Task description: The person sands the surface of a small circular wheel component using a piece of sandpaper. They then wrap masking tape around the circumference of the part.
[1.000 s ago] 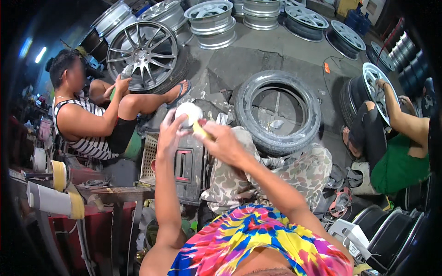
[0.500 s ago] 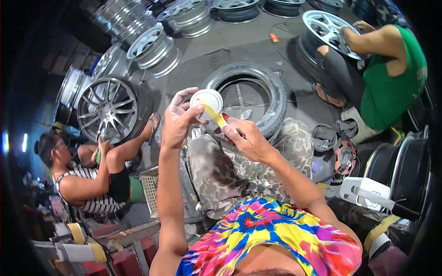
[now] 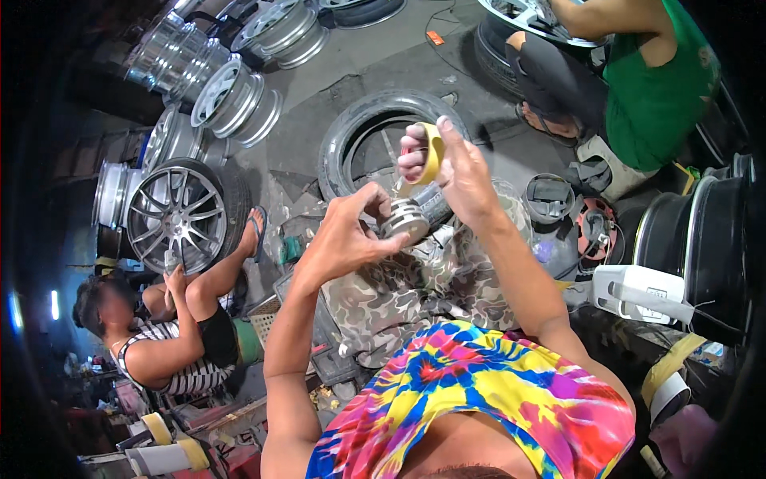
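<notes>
Yellow tape roll [image 3: 432,152] in right hand [image 3: 459,172]; left hand [image 3: 345,235] grips, seemingly, metal cap [image 3: 404,221].

One view only, the head camera, worn on the person's head and looking steeply down over the tie-dye shirt [image 3: 487,399] at six o'clock. It sits close: both forearms rise from the lower edge, and the left hand [image 3: 347,235] and right hand [image 3: 455,172] meet near centre, large in the picture. The fisheye bends the concrete floor [image 3: 359,72] and darkens the rim. Farther out, a tyre [image 3: 343,144] lies at twelve o'clock, a seated person in a striped top [image 3: 171,363] at eight o'clock, another in green [image 3: 650,88] at two o'clock. No second view shares the scene.
</notes>
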Motion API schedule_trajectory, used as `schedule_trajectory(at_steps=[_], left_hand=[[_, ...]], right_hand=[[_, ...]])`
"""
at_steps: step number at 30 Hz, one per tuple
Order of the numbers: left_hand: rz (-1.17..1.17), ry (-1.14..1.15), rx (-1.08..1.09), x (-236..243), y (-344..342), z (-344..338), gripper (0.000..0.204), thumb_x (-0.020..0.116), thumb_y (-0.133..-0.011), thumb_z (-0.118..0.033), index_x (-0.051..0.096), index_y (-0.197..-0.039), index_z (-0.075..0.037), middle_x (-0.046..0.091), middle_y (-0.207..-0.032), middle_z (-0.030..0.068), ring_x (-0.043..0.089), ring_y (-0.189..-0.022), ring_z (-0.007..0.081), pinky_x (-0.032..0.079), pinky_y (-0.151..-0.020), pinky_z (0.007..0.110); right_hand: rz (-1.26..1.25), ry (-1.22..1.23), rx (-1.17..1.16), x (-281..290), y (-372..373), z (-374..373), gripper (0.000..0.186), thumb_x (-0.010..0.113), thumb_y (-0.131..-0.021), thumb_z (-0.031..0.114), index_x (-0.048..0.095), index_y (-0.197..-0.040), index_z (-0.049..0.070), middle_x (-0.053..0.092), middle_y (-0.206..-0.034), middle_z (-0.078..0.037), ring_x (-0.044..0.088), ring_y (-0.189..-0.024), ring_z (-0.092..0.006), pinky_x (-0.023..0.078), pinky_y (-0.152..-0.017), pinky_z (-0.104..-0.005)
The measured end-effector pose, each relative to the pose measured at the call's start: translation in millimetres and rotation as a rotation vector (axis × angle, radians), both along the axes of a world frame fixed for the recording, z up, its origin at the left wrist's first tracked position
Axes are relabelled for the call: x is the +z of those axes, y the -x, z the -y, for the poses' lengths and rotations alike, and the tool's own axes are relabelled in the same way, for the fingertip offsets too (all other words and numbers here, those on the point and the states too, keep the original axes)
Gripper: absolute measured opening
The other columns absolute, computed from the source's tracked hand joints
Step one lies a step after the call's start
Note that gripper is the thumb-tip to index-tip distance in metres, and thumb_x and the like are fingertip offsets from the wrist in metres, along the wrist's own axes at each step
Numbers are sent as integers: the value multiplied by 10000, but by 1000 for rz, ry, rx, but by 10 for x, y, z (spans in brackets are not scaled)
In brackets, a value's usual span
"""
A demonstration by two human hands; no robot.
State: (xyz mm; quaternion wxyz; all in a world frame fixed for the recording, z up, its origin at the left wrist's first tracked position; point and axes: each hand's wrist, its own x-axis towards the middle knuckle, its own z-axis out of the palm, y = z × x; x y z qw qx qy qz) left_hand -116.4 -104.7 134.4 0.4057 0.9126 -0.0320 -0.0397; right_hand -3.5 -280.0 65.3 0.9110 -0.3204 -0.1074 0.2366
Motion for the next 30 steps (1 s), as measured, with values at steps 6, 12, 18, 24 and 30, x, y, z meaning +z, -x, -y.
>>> schedule_trajectory(at_steps=[6,12,18,24,30], left_hand=[[240,-171,187,-306,-134,-216,343,865,-763,-149,585,-899,-3,643,-763,79,594,-672,120,519,-635,289],[374,133,417,-379,-155,-344,286,867,-845,-79,594,-915,-33,662,-863,0,622,-793,68,564,-689,255],[85,767,373,-98,10,-236,304,867,-879,-50,587,-997,-43,660,-948,36,688,-840,116,666,-781,305],[24,947,333,-66,247,-116,512,826,-880,-22,514,-1285,-24,636,-1240,149,689,-1119,229,680,-875,422],[105,616,208,1,507,127,723,880,-850,-70,525,-1477,-16,700,-1206,100,708,-1065,170,636,-859,317]], right_hand=[[147,211,109,259,300,185,430,549,-1134,376,705,-1054,-16,627,-817,-13,560,-626,-71,448,-550,-232],[251,531,56,80,672,180,381,645,-1089,333,712,-882,20,517,-630,57,434,-562,-34,357,-524,-255],[535,727,-196,-169,841,54,337,677,-1056,274,686,-900,-23,512,-610,-58,449,-609,-72,392,-554,-336],[666,705,-309,-153,952,46,262,671,-1040,213,634,-971,-37,616,-762,-207,563,-620,-294,459,-615,-426],[918,754,-490,48,1117,214,190,683,-995,169,632,-958,-11,663,-852,-227,681,-806,-459,515,-684,-510]])
